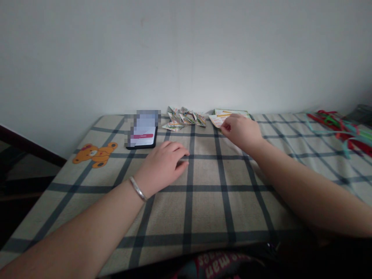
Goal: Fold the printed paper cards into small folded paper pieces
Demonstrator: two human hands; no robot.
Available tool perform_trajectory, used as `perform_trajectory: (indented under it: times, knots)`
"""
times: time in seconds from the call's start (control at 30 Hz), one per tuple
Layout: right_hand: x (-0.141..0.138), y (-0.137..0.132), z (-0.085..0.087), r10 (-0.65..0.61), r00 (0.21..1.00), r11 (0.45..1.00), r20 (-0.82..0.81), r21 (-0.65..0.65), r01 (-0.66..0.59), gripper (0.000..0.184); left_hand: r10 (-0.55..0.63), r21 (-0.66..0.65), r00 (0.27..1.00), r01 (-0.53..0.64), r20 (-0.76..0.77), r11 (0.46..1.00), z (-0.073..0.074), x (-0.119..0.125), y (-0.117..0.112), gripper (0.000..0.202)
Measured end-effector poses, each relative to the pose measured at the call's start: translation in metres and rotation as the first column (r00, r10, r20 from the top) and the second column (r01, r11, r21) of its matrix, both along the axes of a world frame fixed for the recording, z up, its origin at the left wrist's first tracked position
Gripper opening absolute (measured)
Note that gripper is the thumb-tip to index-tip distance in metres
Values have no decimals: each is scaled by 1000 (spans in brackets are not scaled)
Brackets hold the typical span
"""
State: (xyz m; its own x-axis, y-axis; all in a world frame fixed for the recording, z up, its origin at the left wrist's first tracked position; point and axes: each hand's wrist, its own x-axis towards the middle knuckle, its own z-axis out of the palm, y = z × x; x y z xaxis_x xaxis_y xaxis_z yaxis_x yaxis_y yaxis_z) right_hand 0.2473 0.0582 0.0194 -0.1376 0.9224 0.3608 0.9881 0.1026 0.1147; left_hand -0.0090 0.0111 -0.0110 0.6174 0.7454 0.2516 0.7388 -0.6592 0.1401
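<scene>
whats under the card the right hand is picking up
The card in the right hand lifts off a stack of cards on the checked cloth. The hand covers the stack's near edge, so its depth is hidden.

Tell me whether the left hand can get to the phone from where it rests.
Probably yes. The left hand lies flat on the checked cloth just right of and below the phone, with only bare cloth between them. The right hand is off at the printed paper, out of the way.
</scene>
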Motion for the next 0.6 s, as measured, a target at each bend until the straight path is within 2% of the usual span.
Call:
perform_trajectory:
  times: [0.1, 0.23, 0.4, 0.5, 0.6]
  knots:
    - [0, -10, 2, 63, 998, 998, 3, 15, -63, 28, 2, -3, 1000, -2, 1, 1000, 0, 1, -1, 22]
    - [1, -16, 2, 73, 997, 997, 12, 7, -73, 25, 1, 0, 1000, -1, 4, 1000, 0, 1, -1, 22]
    - [1, -23, 0, 77, 997, 995, 21, -60, -75, 26, 1, 6, 1000, -1, 3, 1000, 0, 0, -2, 21]
    - [-5, -35, 2, 154, 988, 974, 3, -171, -151, 17, 2, 9, 1000, -2, 5, 1000, 0, 0, -2, 22]
    - [-12, -46, 3, 214, 974, 951, -67, -214, -224, 15, 3, 17, 1000, -4, 16, 1000, -1, 1, -2, 25]
